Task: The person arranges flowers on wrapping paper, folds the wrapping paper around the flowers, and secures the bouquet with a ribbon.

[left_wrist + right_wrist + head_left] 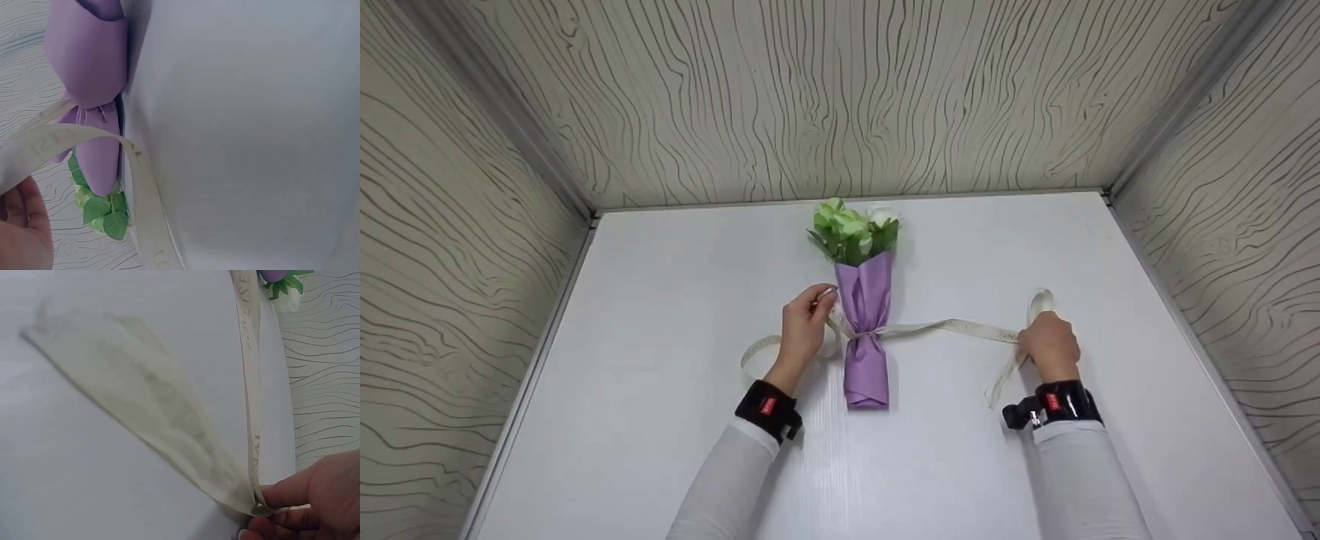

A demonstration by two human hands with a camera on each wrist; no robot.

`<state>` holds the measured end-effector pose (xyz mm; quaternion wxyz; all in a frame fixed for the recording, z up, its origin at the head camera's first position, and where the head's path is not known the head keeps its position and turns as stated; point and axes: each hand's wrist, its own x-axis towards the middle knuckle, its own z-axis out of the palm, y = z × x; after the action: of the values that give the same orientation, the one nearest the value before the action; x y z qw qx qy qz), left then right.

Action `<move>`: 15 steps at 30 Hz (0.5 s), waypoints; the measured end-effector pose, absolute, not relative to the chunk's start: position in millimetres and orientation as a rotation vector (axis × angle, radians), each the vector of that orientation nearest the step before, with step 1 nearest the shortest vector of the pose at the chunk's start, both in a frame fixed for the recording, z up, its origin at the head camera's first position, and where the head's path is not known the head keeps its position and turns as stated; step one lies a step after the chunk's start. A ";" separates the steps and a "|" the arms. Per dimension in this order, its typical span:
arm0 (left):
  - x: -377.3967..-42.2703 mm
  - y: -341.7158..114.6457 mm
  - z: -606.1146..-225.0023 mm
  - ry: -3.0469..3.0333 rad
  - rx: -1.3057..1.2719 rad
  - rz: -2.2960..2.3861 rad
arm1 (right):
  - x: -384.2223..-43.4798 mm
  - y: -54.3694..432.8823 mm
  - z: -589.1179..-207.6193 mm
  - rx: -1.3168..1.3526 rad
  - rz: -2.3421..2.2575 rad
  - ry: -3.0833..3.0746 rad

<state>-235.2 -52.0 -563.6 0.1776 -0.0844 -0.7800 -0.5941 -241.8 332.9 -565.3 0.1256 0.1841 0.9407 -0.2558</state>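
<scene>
A bouquet of green and white flowers [847, 229] lies on the white table, wrapped in purple paper [866, 300]. A cream ribbon [949, 326] with printed letters circles the paper's gathered waist. Just left of the wrap, my left hand [802, 326] pinches one side of the ribbon, whose tail loops down past the wrist. Out to the right, my right hand [1048, 345] grips the other side, and that stretch runs fairly straight from the bouquet. In the right wrist view, a loose ribbon end [157, 399] hangs from the right fingers [289, 489].
The white table [660, 262] spreads out around the bouquet. Wood-grain patterned panels [840, 97] rise behind it and on both sides, meeting at grey corner strips. Each wrist wears a black strap [769, 411] with a camera.
</scene>
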 end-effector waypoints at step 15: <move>-232.1 -49.6 -554.1 -2.151 -0.079 -2.112 | -262.6 312.8 -552.6 0.426 -1.032 3.010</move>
<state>-232.1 -49.6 -554.1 0.0630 -0.0260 -0.7118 -0.6991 -262.6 312.8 -552.6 -0.0345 0.1325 0.9371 -0.3212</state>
